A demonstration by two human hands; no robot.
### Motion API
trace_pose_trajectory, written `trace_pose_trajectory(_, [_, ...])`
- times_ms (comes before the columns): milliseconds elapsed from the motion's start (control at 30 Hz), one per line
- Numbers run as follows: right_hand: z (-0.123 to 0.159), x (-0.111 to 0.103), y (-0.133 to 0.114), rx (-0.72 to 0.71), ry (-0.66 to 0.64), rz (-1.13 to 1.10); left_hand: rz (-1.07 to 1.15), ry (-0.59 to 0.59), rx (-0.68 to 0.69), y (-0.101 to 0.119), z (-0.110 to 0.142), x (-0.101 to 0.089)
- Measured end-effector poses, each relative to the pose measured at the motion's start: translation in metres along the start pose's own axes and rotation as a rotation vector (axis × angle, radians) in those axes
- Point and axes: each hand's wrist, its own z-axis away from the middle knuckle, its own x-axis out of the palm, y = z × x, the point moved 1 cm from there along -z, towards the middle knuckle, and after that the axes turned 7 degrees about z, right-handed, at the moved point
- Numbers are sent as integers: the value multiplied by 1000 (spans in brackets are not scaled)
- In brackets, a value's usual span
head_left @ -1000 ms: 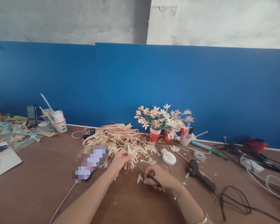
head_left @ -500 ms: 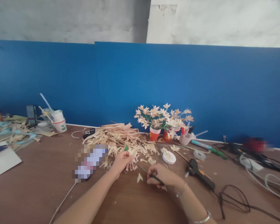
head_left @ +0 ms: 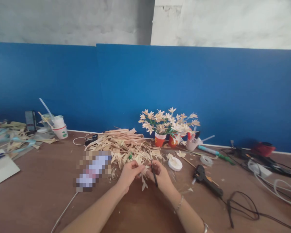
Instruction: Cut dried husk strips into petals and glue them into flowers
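Note:
My left hand [head_left: 129,174] is closed, thumb and fingers pinching a pale, petal-like strip of dried husk [head_left: 144,178] in front of the husk pile. Close beside it, my right hand [head_left: 162,177] is closed around a slim dark tool [head_left: 154,173], pointed away from me; its exact kind cannot be made out. The right fingertips meet the pale piece too. Just behind both hands spreads the heap of husk strips [head_left: 126,142], with a small green bit [head_left: 130,156] on it.
Pale flowers [head_left: 160,118] stand in red cups [head_left: 160,139] behind. On the right are a white round lid [head_left: 175,164], a tape roll [head_left: 206,160], a black glue gun [head_left: 207,181] and cables. A blurred phone-like object [head_left: 94,170] with a cord lies left, near a white cup [head_left: 60,132].
My right hand has moved up and left to meet the left hand, and the dark tool has swung upward. My left hand has shifted slightly right and down.

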Motion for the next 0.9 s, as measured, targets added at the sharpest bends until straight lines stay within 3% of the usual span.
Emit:
trace_pose_trajectory(133, [2, -7, -9, 55, 129, -41, -9, -47, -34, 3, 1, -1])
trace_pose_trajectory(233, [4, -12, -17, 66, 157, -23, 8, -27, -34, 5, -3, -5])
trace_pose_trajectory(567, [9, 0, -9, 135, -171, 118, 613, 325, 71, 11, -16, -20])
trace_pose_trajectory(733, [14, 10, -6, 109, -284, 160, 655, 316, 74, 8, -12, -14])
trace_pose_trajectory(900, [11, 15, -2, 86, -238, 73, 585, 219, 85, 2, -3, -1])
